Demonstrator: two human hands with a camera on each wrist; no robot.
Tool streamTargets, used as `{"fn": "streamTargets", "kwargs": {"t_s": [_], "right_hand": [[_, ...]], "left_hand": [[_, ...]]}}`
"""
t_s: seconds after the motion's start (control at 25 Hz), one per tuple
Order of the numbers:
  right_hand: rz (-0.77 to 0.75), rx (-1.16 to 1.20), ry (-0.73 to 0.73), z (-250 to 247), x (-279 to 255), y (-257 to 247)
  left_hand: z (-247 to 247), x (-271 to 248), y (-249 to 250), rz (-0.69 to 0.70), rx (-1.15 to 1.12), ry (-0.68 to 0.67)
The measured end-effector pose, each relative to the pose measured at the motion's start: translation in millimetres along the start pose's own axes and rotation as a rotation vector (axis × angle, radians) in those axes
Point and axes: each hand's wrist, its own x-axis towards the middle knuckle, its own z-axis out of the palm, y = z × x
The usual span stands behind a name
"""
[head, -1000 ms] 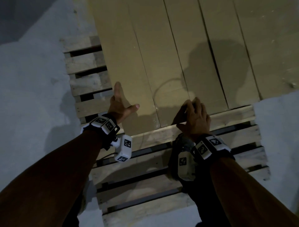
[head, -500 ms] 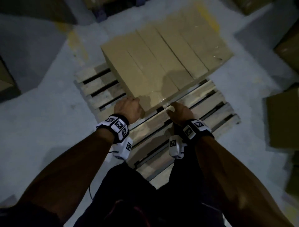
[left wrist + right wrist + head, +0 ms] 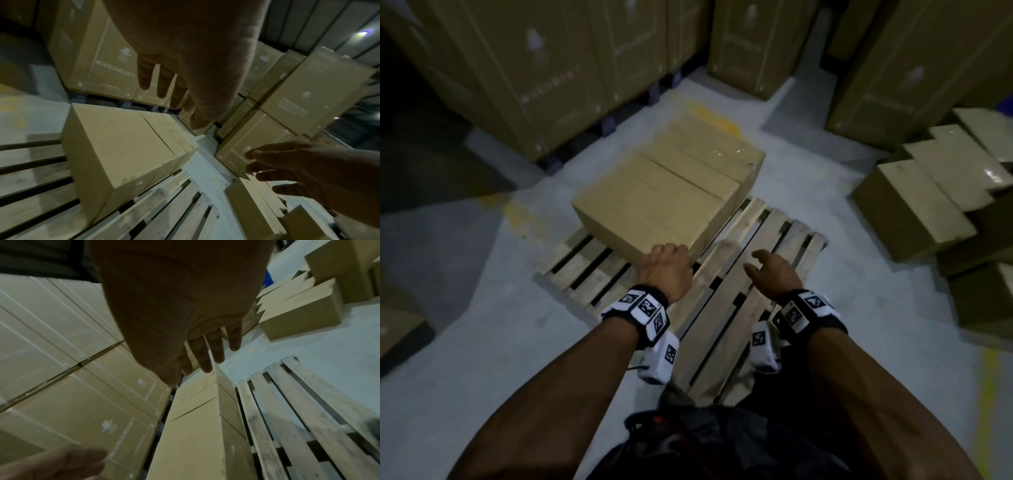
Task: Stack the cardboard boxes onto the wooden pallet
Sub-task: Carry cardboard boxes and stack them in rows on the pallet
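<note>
Several long cardboard boxes [image 3: 664, 192] lie side by side on the far left part of the wooden pallet [image 3: 739, 291]; in the left wrist view the boxes [image 3: 115, 146] sit below my fingers. My left hand [image 3: 667, 257] hovers over the boxes' near corner with loose fingers [image 3: 162, 84] and holds nothing. My right hand [image 3: 763, 263] hangs open above the bare slats to the right of the boxes, and its fingers [image 3: 213, 350] are spread and empty. Neither hand touches a box.
A tumbled pile of loose cardboard boxes [image 3: 928, 192] lies on the grey floor to the right of the pallet. Tall stacked cartons [image 3: 551, 68] wall off the back. The pallet's near and right slats [image 3: 298, 410] are bare.
Both hands have let go of the boxes' near end and lifted away. The right hand has moved right and opened. My head has risen, so the whole pallet now shows.
</note>
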Motion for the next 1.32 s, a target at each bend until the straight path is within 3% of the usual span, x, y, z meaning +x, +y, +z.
{"fn": "streamTargets", "kwargs": {"t_s": [0.16,0.36,0.64,0.88,1.16,1.32], "right_hand": [[0.065,0.029,0.081,-25.8,-29.7,44.0],[0.149,0.064,0.167,-64.4,-63.7,148.5],[0.277,0.048,0.187,-125.2,-115.5,352.3],[0.368,0.095,0.276,-187.3,-157.5,463.4],[0.513,0.163,0.344,-241.8,-152.1,568.8],[0.570,0.165,0.374,-281.4,-108.9,641.5]], "left_hand": [[-3.6,-2.4,52.3,0.083,0.016,0.035],[21.9,-0.4,154.9,0.173,0.069,0.057],[96.8,22.5,350.4,0.284,0.075,0.000],[114.4,42.2,510.5,0.426,0.054,0.017],[141.7,100.3,648.3,0.574,0.007,-0.035],[165.7,172.7,725.8,0.623,0.020,-0.065]]}}
